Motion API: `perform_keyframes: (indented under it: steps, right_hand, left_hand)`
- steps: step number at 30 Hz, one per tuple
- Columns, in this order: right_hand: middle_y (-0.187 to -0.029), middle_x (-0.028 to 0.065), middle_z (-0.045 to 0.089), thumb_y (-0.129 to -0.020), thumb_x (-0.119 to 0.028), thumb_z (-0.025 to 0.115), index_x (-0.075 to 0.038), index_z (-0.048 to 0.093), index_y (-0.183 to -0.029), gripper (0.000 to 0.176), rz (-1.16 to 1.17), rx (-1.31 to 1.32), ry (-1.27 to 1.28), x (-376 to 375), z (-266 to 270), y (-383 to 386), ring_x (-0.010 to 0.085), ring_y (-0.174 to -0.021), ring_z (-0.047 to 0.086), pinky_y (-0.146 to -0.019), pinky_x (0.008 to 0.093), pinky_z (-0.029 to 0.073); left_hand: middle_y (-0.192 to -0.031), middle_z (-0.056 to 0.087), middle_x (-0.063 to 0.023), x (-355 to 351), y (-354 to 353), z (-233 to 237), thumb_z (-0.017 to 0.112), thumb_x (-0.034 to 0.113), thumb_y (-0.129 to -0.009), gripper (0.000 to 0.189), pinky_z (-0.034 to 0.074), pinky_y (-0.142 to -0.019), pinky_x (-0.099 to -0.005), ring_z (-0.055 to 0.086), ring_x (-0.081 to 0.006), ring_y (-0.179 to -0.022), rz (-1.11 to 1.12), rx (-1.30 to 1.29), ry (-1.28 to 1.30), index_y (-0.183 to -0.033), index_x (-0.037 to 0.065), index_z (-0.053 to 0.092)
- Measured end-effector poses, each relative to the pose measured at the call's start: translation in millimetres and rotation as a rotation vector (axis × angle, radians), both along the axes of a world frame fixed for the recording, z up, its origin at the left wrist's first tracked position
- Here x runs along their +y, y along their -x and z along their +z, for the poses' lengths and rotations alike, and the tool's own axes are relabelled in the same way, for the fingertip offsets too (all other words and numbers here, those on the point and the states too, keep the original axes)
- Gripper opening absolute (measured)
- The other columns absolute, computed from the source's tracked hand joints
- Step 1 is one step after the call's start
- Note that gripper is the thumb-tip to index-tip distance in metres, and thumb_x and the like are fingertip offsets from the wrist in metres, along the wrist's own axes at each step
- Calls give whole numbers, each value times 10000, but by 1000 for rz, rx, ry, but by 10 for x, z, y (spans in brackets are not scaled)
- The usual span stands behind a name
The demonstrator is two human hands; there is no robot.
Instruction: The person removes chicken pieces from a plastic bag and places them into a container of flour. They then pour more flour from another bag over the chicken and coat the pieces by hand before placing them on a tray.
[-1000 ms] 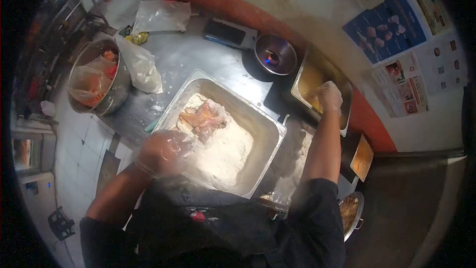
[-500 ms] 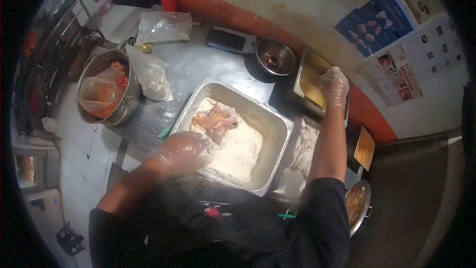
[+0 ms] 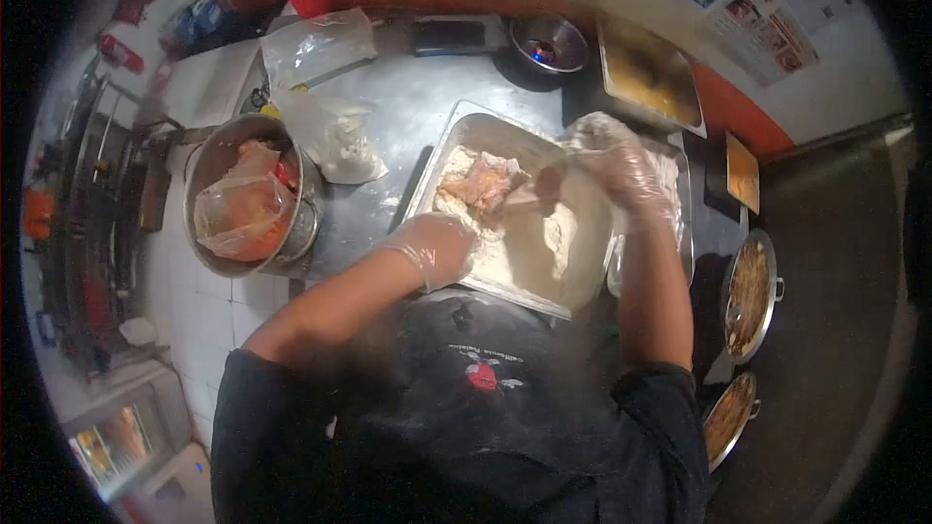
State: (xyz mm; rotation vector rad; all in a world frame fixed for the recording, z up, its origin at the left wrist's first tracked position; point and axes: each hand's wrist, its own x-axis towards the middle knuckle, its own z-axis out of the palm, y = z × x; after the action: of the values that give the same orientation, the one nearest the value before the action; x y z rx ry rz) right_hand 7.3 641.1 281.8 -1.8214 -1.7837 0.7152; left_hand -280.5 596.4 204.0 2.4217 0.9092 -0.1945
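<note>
- Head view, the meat: a chicken piece (image 3: 481,184) lies in the far-left corner of the tray (image 3: 424,175), on a bed of flour (image 3: 544,257).
- It looks pinkish-orange and raw. White flour dusts its edges and its middle is bare, and the outline is lumpy and uneven.
- Its long axis runs across the picture, tilted a little up toward the right.
- Head view, right hand (image 3: 621,170): it is gloved in clear plastic and held over the far-right part of the tray, with the fingers stretched left toward the chicken.
- The chicken lies to this hand's left, with its right end next to the fingertips. A pale strip and a dark shadow sit between them. Motion blur hides whether the fingers pinch anything, so I cannot tell its grip.
- Head view, left hand (image 3: 437,247): also gloved, it sits at the tray's near-left rim, knuckles up and fingers curled down into the flour.
- The chicken lies just beyond this hand and slightly to its right. The back of the hand covers the fingers, so I cannot tell whether it holds anything.
- The right fingertips look nearer to the chicken than the left hand does, though both are near.
- Head view, surroundings: a pot (image 3: 301,184) with bagged orange meat stands left of the tray.
- A crumpled bag (image 3: 345,141) lies between the pot and the tray.
- A batter tray (image 3: 650,73) sits at the far right, against the wall.
</note>
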Motion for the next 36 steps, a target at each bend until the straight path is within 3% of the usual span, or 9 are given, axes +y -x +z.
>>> perform_keyframes:
  steps: [3,7,10,16,18,21,28,30,36]
  right_hand:
    - [-993,123,741,-931,-217,777,-40,698,-1114,267,-33,305,-68,-204,-507,209,185,-893,682,-833,338,554]
    - [-954,152,732,-979,-268,703,-34,700,-1074,252,68,-375,6,-781,-1329,-15,266,-889,703,-816,384,562]
    - [-875,157,700,-940,-151,606,-25,706,-945,161,459,-1005,193,-1175,-767,701,272,-826,670,-783,414,547]
    - [-939,154,760,-953,-275,541,-80,770,-887,307,646,-471,251,-1467,-2691,155,339,-859,725,-775,465,554]
    - [-941,156,759,-946,-283,554,-76,775,-920,304,874,-321,374,-1306,-2341,283,353,-844,719,-779,469,551]
    - [-917,174,749,-951,-311,591,-50,768,-969,316,845,-418,419,-1163,-1774,723,381,-824,710,-781,469,545]
    - [-1004,124,783,-817,-245,830,-18,786,-1046,325,375,291,593,-950,-1596,725,157,-891,686,-864,358,547]
    - [-1055,123,777,-845,-225,806,-41,784,-1105,319,161,557,557,-1013,-1459,698,180,-953,695,-906,364,543]
    - [-1100,128,742,-957,-186,687,-76,734,-1157,233,207,152,15,-772,-1198,378,228,-1013,699,-933,418,545]
  left_hand:
    - [-1001,745,-247,50,79,61,623,272,-878,293,559,-895,-502,724,-403,-995,-50,98,40,-930,22,765]
    - [-1265,702,-213,115,42,328,527,327,-930,441,517,-1019,-443,686,-370,-1158,-156,366,239,-1161,28,756]
    - [-1342,666,-212,9,-54,334,486,402,-948,528,491,-1061,-455,658,-364,-1224,-48,385,307,-1242,40,733]
    - [-1325,667,-247,-76,-212,45,458,504,-963,627,473,-1073,-463,638,-387,-1247,-94,366,328,-1238,8,726]
    - [-1326,667,-246,-70,-253,3,463,493,-954,621,475,-1071,-458,638,-383,-1251,-130,352,353,-1239,8,725]
    - [-1318,669,-252,-80,-287,-92,489,478,-925,612,480,-1066,-446,645,-375,-1245,-156,331,400,-1221,0,730]
    - [-1222,698,-281,-79,-197,109,580,420,-880,565,529,-979,-457,697,-388,-1124,154,211,446,-1124,-68,727]
    - [-1168,684,-343,-93,-76,248,666,425,-863,670,534,-953,-471,695,-391,-1110,259,95,411,-1212,-144,619]
    - [-1416,566,-322,136,-39,-6,694,576,-862,929,470,-1108,-424,575,-392,-1320,365,-56,-236,-1441,-116,475]
